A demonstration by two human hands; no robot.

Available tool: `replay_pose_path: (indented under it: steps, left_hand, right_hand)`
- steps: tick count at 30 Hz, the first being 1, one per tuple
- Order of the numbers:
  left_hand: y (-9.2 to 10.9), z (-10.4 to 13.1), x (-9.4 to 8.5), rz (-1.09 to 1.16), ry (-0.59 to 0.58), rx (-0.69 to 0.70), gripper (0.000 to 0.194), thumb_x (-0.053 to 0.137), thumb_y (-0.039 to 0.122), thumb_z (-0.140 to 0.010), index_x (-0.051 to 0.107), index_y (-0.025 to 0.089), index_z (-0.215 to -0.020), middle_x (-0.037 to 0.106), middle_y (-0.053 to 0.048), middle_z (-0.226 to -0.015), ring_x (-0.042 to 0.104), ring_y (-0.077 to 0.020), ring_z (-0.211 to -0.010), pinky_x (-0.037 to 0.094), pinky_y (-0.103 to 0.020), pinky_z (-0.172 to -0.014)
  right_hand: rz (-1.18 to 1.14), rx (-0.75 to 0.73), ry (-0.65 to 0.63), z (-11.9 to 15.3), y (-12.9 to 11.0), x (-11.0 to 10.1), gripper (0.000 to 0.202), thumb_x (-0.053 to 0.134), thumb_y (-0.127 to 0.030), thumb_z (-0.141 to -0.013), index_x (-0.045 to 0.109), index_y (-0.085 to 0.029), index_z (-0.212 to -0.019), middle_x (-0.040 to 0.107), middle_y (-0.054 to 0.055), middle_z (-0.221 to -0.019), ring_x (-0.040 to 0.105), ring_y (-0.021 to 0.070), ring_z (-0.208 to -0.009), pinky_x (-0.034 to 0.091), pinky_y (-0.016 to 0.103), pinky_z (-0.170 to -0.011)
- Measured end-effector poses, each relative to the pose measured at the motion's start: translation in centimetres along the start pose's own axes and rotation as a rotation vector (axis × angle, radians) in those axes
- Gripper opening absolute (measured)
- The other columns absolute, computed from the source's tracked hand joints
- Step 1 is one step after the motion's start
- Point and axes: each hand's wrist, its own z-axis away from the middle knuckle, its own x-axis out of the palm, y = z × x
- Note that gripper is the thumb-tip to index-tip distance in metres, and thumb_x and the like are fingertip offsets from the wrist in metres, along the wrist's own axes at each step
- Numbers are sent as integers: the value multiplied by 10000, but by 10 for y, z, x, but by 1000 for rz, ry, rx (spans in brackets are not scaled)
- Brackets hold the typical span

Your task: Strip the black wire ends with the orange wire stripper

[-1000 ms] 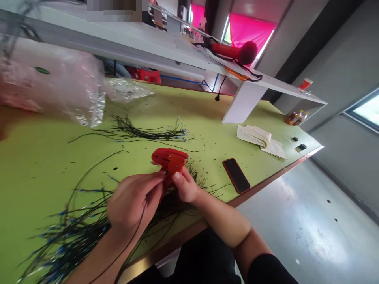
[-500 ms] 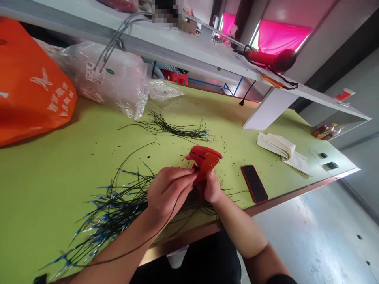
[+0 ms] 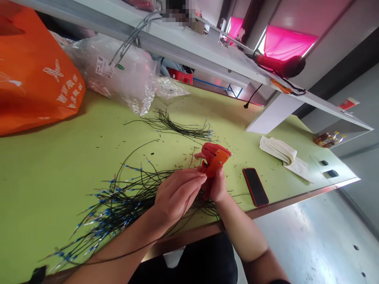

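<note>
Just right of the frame's centre, my right hand [image 3: 219,186] wraps the handle of the red tool [image 3: 217,158], its head above my grip; my left hand [image 3: 177,193] pinches a black wire [image 3: 114,259] at the tool's left side

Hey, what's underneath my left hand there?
Black wires with blue bits near their ends show on the green tabletop, running in beneath your left hand. Whatever lies directly under that hand is covered.
</note>
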Motion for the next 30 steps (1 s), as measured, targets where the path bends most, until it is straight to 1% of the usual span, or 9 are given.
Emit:
replay_pose_path:
  steps: [3, 7, 13, 16, 18, 20, 23, 27, 30]
  left_hand:
    - [1, 1, 1, 17, -5, 6, 366, 725, -48, -839, 673, 128, -1157, 777, -87, -1065, 747, -174, -1011, 621, -293, -946]
    - [2, 1, 2, 29, 7, -17, 371, 713, -60, -841, 672, 133, -1156, 776, -83, -1065, 746, -167, -1009, 627, -282, -930]
    - [1, 3, 3, 44, 33, -54, 364, 704, -58, -849, 679, 151, -1147, 778, -75, -1072, 752, -157, -994, 634, -261, -901]
    - [2, 4, 2, 27, 33, -76, 351, 709, -23, -866, 680, 179, -1152, 787, -62, -1083, 764, -160, -986, 642, -271, -900]
    - [3, 4, 1, 19, 27, -84, 351, 696, -15, -879, 679, 196, -1160, 790, -54, -1085, 770, -158, -981, 647, -272, -892]
    - [4, 3, 0, 23, 23, -79, 357, 689, -24, -878, 677, 198, -1157, 792, -51, -1075, 773, -152, -971, 651, -260, -873]
    - [4, 0, 0, 40, 28, -64, 352, 687, -33, -874, 672, 189, -1147, 794, -49, -1054, 773, -147, -962, 655, -253, -861]
    - [3, 0, 0, 44, 29, -63, 345, 677, -38, -880, 669, 176, -1151, 790, -62, -1061, 770, -148, -975, 653, -251, -866]
    - [2, 1, 0, 46, 25, -70, 329, 665, -21, -902, 666, 183, -1160, 786, -62, -1065, 767, -144, -976, 654, -251, -862]
  right_hand:
    - [-19, -14, -6, -1, -3, 1, 772, 509, -899, -766, 675, -255, -1157, 623, 18, -681, 552, 212, -531, 509, 365, -532]
    - [18, -17, -4, 0, -4, 0, 764, 513, -902, -762, 661, -261, -1150, 622, 19, -670, 563, 226, -527, 515, 374, -499]
    - [-87, 27, -118, 3, 2, -3, 708, 554, -845, -799, 653, -271, -1202, 619, 16, -679, 479, 187, -440, 466, 350, -425]
    - [-72, 35, -85, 3, 1, -3, 739, 568, -862, -772, 656, -265, -1199, 616, 20, -682, 442, 174, -416, 442, 347, -397]
    - [-51, 55, -67, 3, -1, -1, 786, 566, -893, -740, 661, -257, -1191, 602, 18, -659, 440, 175, -403, 424, 345, -375]
    - [-53, 73, -65, 3, -4, 0, 780, 581, -896, -726, 667, -258, -1168, 598, 13, -639, 452, 175, -390, 413, 338, -362]
    - [-66, 73, -70, 2, -7, 1, 756, 606, -883, -726, 673, -258, -1146, 598, 8, -614, 463, 174, -378, 398, 325, -349]
    - [-36, 62, -91, 3, -7, 0, 800, 584, -894, -737, 675, -244, -1194, 579, 7, -590, 440, 172, -383, 357, 309, -335]
    - [-24, 40, -88, 5, -5, -2, 760, 597, -871, -755, 675, -253, -1190, 573, 5, -602, 434, 166, -385, 355, 305, -337]
